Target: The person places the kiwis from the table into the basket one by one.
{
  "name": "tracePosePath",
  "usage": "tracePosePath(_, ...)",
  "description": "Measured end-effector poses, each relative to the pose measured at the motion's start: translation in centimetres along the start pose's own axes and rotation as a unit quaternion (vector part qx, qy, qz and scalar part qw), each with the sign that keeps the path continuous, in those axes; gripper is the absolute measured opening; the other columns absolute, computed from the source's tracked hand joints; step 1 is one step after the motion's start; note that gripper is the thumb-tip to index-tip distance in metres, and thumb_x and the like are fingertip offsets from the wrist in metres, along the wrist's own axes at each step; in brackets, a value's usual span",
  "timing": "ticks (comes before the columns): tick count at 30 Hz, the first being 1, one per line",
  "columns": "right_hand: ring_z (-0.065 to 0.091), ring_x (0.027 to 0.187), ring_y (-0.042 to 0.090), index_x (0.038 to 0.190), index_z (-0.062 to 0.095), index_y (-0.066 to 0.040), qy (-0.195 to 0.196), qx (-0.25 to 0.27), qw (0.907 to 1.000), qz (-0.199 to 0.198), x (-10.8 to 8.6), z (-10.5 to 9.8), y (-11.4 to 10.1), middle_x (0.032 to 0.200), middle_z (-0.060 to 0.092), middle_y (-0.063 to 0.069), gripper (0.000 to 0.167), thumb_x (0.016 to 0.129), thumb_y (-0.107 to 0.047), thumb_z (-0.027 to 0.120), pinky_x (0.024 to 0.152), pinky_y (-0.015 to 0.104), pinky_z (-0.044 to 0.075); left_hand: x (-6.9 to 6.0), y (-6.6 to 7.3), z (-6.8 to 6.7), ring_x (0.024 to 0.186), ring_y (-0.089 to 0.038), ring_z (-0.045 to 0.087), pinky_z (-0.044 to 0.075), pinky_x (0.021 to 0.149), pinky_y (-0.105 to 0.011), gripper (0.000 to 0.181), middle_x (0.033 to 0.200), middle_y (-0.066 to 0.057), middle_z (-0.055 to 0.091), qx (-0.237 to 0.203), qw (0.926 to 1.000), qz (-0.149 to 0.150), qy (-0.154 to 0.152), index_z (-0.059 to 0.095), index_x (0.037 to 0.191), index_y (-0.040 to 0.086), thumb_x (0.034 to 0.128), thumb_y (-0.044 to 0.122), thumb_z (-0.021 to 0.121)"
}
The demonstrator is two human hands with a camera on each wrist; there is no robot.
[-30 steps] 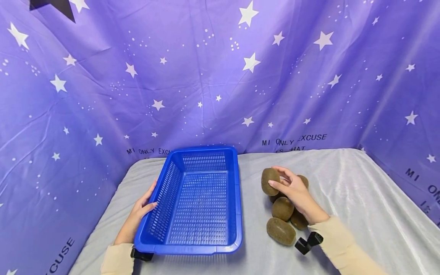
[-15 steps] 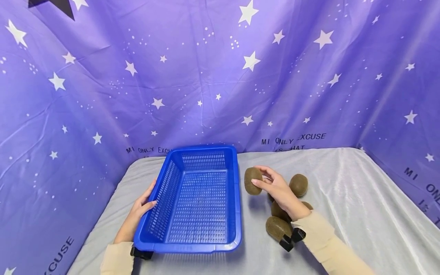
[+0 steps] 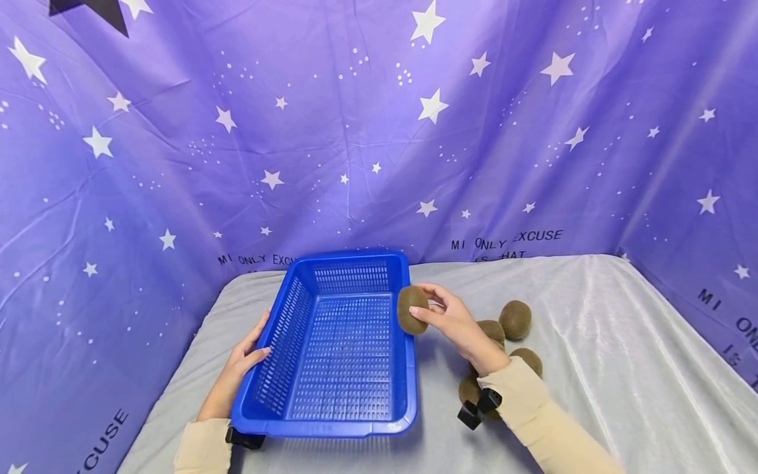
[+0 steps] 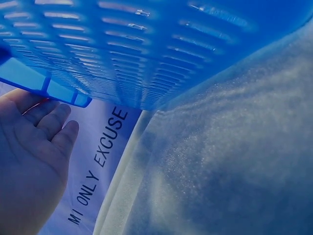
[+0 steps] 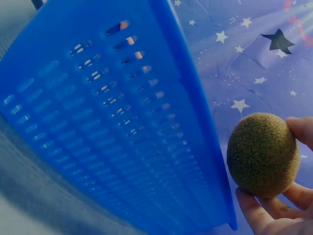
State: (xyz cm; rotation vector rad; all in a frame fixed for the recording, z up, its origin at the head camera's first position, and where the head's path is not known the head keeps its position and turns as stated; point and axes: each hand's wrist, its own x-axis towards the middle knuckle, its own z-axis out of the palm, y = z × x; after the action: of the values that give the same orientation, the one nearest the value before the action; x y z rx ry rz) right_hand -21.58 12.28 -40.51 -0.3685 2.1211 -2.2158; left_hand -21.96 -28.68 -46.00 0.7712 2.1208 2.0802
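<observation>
A brown fuzzy kiwi is pinched between the thumb and fingers of my right hand, at the right rim of the blue plastic basket. The right wrist view shows this kiwi just beside the basket's slotted side wall. My left hand holds the basket's left rim, thumb over the top and fingers outside. Those fingers lie under the rim in the left wrist view. Nothing lies in the basket. More kiwis, such as this one, rest on the table, partly hidden by my right forearm.
A grey-white cloth covers the table. Purple curtains with white stars stand behind and at both sides. Each wrist carries a small black camera, the right one hanging low over the loose kiwis.
My right hand has carried the kiwi leftward from above the other kiwis to the basket's right rim. The left hand and basket have stayed in place.
</observation>
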Motion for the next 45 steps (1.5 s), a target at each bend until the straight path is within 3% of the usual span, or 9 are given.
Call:
tracePosePath(7, 0.06, 0.099, 0.016, 0.135, 0.044, 0.002, -0.004, 0.002, 1.0, -0.003, 0.4, 1.1, -0.1, 0.129, 0.047, 0.023, 0.054, 0.086, -0.006, 0.065, 0.083, 0.024, 0.049, 0.4, 0.3, 0.0, 0.124, 0.005, 0.039, 0.042, 0.092, -0.019, 0.067, 0.157, -0.008, 0.009, 0.004, 0.9998, -0.016, 0.009, 0.006, 0.149, -0.002, 0.092, -0.003, 0.041)
tracePosePath(15, 0.061, 0.099, 0.019, 0.136, 0.043, 0.002, -0.01, -0.011, 0.9998, -0.01, 0.6, 1.7, -0.2, 0.128, 0.048, 0.022, 0.057, 0.084, -0.007, 0.067, 0.08, 0.026, 0.049, 0.5, 0.3, -0.2, 0.127, 0.006, 0.037, 0.039, 0.094, -0.017, 0.065, 0.157, -0.002, 0.013, 0.009, 0.9999, 0.01, -0.002, 0.005, 0.147, -0.006, 0.0916, -0.005, 0.04)
tracePosePath(23, 0.061, 0.098, 0.024, 0.132, 0.048, -0.001, -0.01, -0.066, 0.9971, -0.038, 1.0, 2.4, 0.0, 0.12, 0.055, 0.02, 0.056, 0.081, -0.007, 0.07, 0.078, 0.028, 0.051, 0.4, 0.3, -0.1, 0.128, 0.003, 0.037, 0.039, 0.095, -0.017, 0.065, 0.156, 0.004, 0.018, 0.002, 0.9995, 0.029, -0.012, 0.004, 0.146, -0.01, 0.0909, -0.007, 0.039)
tracePosePath(29, 0.061, 0.102, 0.027, 0.132, 0.048, -0.004, -0.015, -0.16, 0.9842, -0.075, 1.0, 3.2, 0.2, 0.12, 0.057, 0.015, 0.059, 0.08, -0.013, 0.074, 0.086, 0.036, 0.051, 0.3, 0.3, -0.1, 0.128, 0.004, 0.037, 0.039, 0.095, -0.017, 0.065, 0.156, 0.005, 0.018, -0.008, 0.9997, 0.021, -0.01, 0.004, 0.146, -0.009, 0.0911, -0.007, 0.039)
tracePosePath(33, 0.059, 0.105, 0.025, 0.13, 0.051, -0.006, -0.021, -0.194, 0.9751, -0.104, 0.9, 3.6, 0.5, 0.123, 0.057, 0.011, 0.059, 0.078, -0.013, 0.077, 0.091, 0.038, 0.048, 0.2, 0.3, -0.1, 0.128, 0.003, 0.037, 0.04, 0.095, -0.018, 0.065, 0.157, 0.003, 0.015, -0.015, 0.9996, 0.019, -0.014, 0.002, 0.146, -0.008, 0.0911, -0.008, 0.037)
tracePosePath(39, 0.058, 0.106, 0.029, 0.117, 0.057, -0.001, -0.028, -0.231, 0.9612, -0.148, 0.7, 3.8, 1.5, 0.116, 0.06, 0.014, 0.041, 0.079, -0.006, 0.073, 0.094, 0.039, 0.046, 0.2, 0.1, 0.0, 0.129, 0.003, 0.036, 0.039, 0.096, -0.018, 0.065, 0.157, 0.002, 0.014, -0.015, 0.9995, 0.022, -0.014, 0.002, 0.146, -0.009, 0.0911, -0.009, 0.037)
tracePosePath(45, 0.058, 0.105, 0.031, 0.111, 0.058, 0.003, -0.021, -0.221, 0.9637, -0.148, 0.0, 3.9, 0.6, 0.113, 0.061, 0.018, 0.034, 0.08, -0.001, 0.07, 0.094, 0.039, 0.045, 0.3, -0.2, 0.1, 0.129, 0.004, 0.035, 0.037, 0.097, -0.016, 0.065, 0.157, 0.001, 0.015, -0.008, 0.9992, 0.035, -0.015, 0.002, 0.145, -0.011, 0.0903, -0.01, 0.037)
